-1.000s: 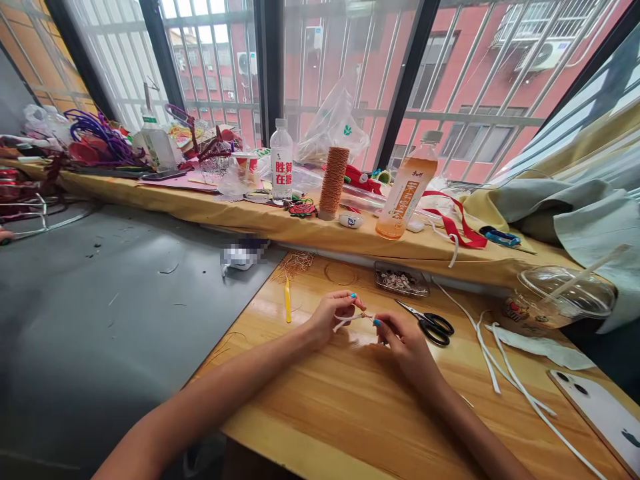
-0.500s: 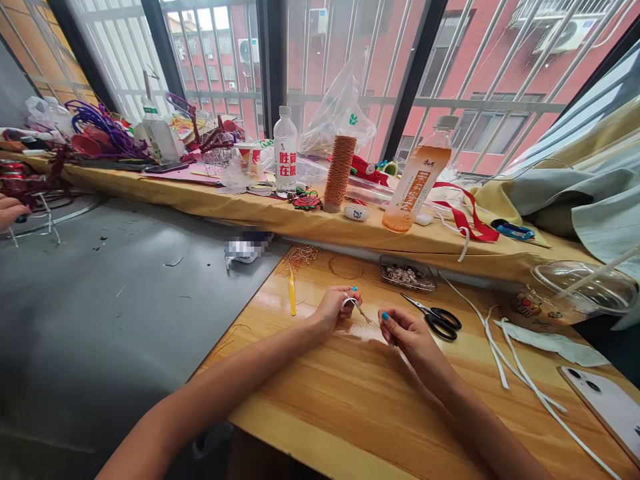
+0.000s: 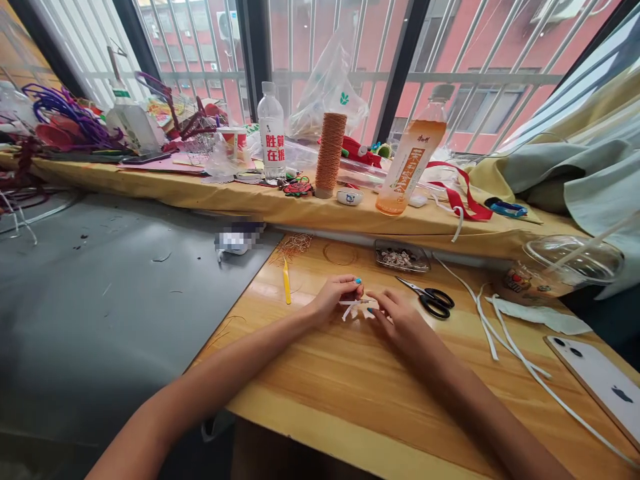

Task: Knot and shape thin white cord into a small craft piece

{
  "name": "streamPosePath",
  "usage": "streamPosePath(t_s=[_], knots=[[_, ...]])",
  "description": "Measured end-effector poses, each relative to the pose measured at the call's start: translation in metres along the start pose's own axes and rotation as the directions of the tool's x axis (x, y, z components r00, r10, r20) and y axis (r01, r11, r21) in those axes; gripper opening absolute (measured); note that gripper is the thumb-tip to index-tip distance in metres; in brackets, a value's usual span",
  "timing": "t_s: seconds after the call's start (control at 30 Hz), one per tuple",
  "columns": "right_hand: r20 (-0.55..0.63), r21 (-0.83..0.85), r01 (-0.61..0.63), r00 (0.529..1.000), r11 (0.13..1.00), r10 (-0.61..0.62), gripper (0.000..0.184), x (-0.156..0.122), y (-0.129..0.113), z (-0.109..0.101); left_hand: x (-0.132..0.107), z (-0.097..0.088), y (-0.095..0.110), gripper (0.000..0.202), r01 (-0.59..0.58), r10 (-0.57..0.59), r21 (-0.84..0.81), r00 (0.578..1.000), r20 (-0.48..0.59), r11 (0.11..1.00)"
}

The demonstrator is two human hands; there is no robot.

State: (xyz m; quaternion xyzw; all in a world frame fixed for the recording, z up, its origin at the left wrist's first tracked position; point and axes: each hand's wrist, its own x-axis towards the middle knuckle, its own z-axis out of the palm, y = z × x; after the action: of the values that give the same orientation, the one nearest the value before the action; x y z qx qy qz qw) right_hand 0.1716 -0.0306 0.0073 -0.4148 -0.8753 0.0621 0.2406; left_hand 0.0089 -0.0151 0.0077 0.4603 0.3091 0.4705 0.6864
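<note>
My left hand and my right hand meet over the wooden table, both pinching a small white strip piece with a thin wire between the fingertips. The piece lies level just above the tabletop. A yellow tool lies on the table left of my left hand. Black-handled scissors lie just right of my right hand. A small clear tray of beads sits behind the hands.
White strips trail across the table's right side beside a white phone. The yellow-covered sill carries a copper wire spool, a water bottle and a tea bottle. A grey mat lies left.
My right hand has come back up to the left hand and now pinches the white piece with it; half a second ago the hands were apart. The view has shifted slightly.
</note>
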Motion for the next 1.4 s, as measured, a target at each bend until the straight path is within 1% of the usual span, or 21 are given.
streamPosePath(t_s=[0.07,0.13,0.2,0.3,0.4,0.5,0.57,0.67,0.8,0.87,0.9,0.93,0.97,1.0,1.07,1.1,1.13,1.2,1.23,1.33,1.4], knots=[[0.048,-0.184,0.044,0.998,0.982,-0.036,0.025,-0.003,0.0,0.002,0.0,0.001,-0.002,0.024,-0.032,0.028,0.115,0.999,0.036,0.993],[0.083,-0.321,0.057,0.996,0.945,-0.032,0.021,-0.005,-0.003,0.0,-0.001,0.002,-0.003,0.025,-0.077,0.062,0.249,0.996,0.069,0.965],[0.083,-0.405,0.043,0.997,0.913,-0.01,0.02,-0.006,-0.005,-0.004,-0.001,0.003,-0.004,0.025,-0.127,0.103,0.36,0.991,0.085,0.924],[0.012,-0.449,-0.042,0.999,0.893,0.053,0.019,-0.005,-0.007,-0.008,-0.002,0.003,-0.005,0.023,-0.186,0.163,0.484,0.983,0.088,0.855],[-0.055,-0.356,-0.124,0.992,0.926,0.111,0.02,-0.003,-0.004,-0.005,-0.001,0.003,-0.007,0.02,-0.253,0.224,0.563,0.967,0.121,0.787],[-0.083,-0.221,-0.153,0.987,0.963,0.138,0.018,-0.002,-0.001,-0.002,0.0,0.002,-0.01,0.022,-0.298,0.265,0.61,0.953,0.147,0.734],[-0.078,-0.157,-0.16,0.986,0.975,0.149,0.019,-0.001,0.0,-0.002,0.001,0.003,-0.01,0.026,-0.329,0.314,0.683,0.937,0.152,0.652],[-0.055,-0.074,-0.158,0.987,0.985,0.154,0.021,0.0,0.0,-0.004,0.0,0.005,-0.011,0.027,-0.371,0.381,0.792,0.905,0.19,0.485],[-0.074,0.134,-0.189,0.977,0.973,0.2,0.02,0.002,0.0,-0.007,-0.003,0.006,-0.014,0.019,-0.373,0.392,0.862,0.891,0.23,0.343],[-0.059,0.308,-0.264,0.954,0.914,0.295,0.024,0.003,0.0,-0.008,-0.004,0.004,-0.016,0.016,-0.384,0.387,0.881,0.883,0.264,0.276],[-0.022,0.42,-0.31,0.936,0.853,0.351,0.025,0.004,0.0,-0.008,-0.004,0.004,-0.017,0.016,-0.39,0.384,0.889,0.879,0.282,0.239],[0.033,0.546,-0.349,0.918,0.762,0.396,0.027,0.005,0.0,-0.008,-0.005,0.004,-0.017,0.016,-0.395,0.381,0.897,0.875,0.299,0.201],[0.096,0.676,-0.371,0.901,0.637,0.423,0.027,0.006,0.0,-0.009,-0.006,0.004,-0.017,0.016,-0.396,0.381,0.902,0.871,0.31,0.17],[0.153,0.79,-0.373,0.889,0.487,0.432,0.028,0.007,-0.001,-0.009,-0.007,0.004,-0.016,0.016,-0.397,0.385,0.905,0.868,0.315,0.154],[0.224,0.926,-0.327,0.878,0.189,0.423,0.028,0.008,-0.003,-0.009,-0.009,0.005,-0.012,0.017,-0.406,0.398,0.897,0.863,0.312,0.177],[0.242,0.952,-0.299,0.872,0.07,0.425,0.029,0.008,-0.004,-0.01,-0.01,0.007,-0.01,0.018,-0.418,0.405,0.881,0.861,0.306,0.222],[0.262,0.96,-0.28,0.866,-0.022,0.426,0.028,0.008,-0.005,-0.01,-0.011,0.008,-0.007,0.018,-0.431,0.406,0.855,0.863,0.299,0.287],[0.308,0.951,-0.27,0.853,-0.149,0.421,0.024,0.007,-0.008,-0.012,-0.011,0.01,-0.002,0.019,-0.433,0.384,0.781,0.884,0.269,0.451],[0.333,0.941,-0.273,0.844,-0.199,0.42,0.022,0.007,-0.009,-0.012,-0.01,0.011,0.0,0.019,-0.409,0.353,0.734,0.904,0.243,0.542],[0.404,0.906,-0.283,0.798,-0.314,0.447,0.017,0.005,-0.013,-0.014,-0.007,0.01,0.004,0.025,-0.237,0.185,0.542,0.971,0.15,0.806],[0.439,0.884,-0.279,0.77,-0.375,0.462,0.015,0.004,-0.014,-0.014,-0.006,0.009,0.005,0.028,-0.136,0.095,0.375,0.988,0.125,0.917]])
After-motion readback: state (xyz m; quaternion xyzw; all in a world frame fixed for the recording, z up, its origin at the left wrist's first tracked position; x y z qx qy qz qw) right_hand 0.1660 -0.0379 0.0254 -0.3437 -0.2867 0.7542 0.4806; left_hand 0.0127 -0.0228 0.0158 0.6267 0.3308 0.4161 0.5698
